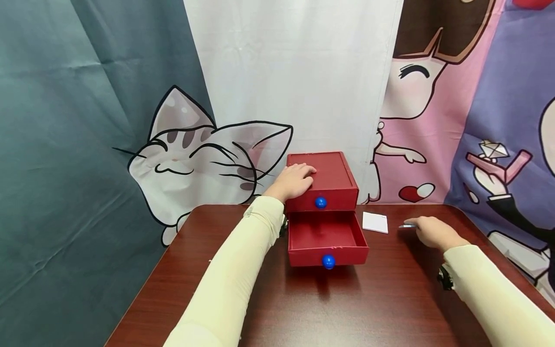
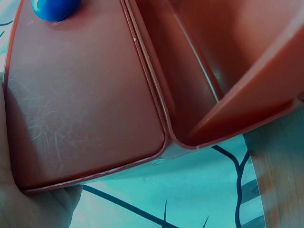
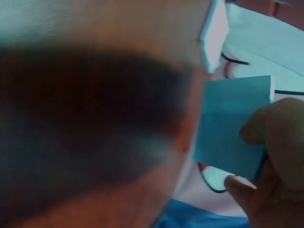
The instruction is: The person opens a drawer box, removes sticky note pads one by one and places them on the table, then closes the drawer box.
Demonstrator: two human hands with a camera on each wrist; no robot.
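Note:
My left hand rests on the top left edge of a red two-drawer box, its fingers lying across the top. The left wrist view has the hand's lower part at the box's side, beside the upper drawer front; the fingers are out of sight there. Below the closed upper drawer, the lower drawer is pulled out with a bare interior. To the right, my right hand pinches a thin blue-green square pad between thumb and fingers, above the table.
A white square pad lies on the dark wooden table between the box and my right hand. Blue round knobs stick out from both drawer fronts. Behind the table hangs a cartoon-printed curtain.

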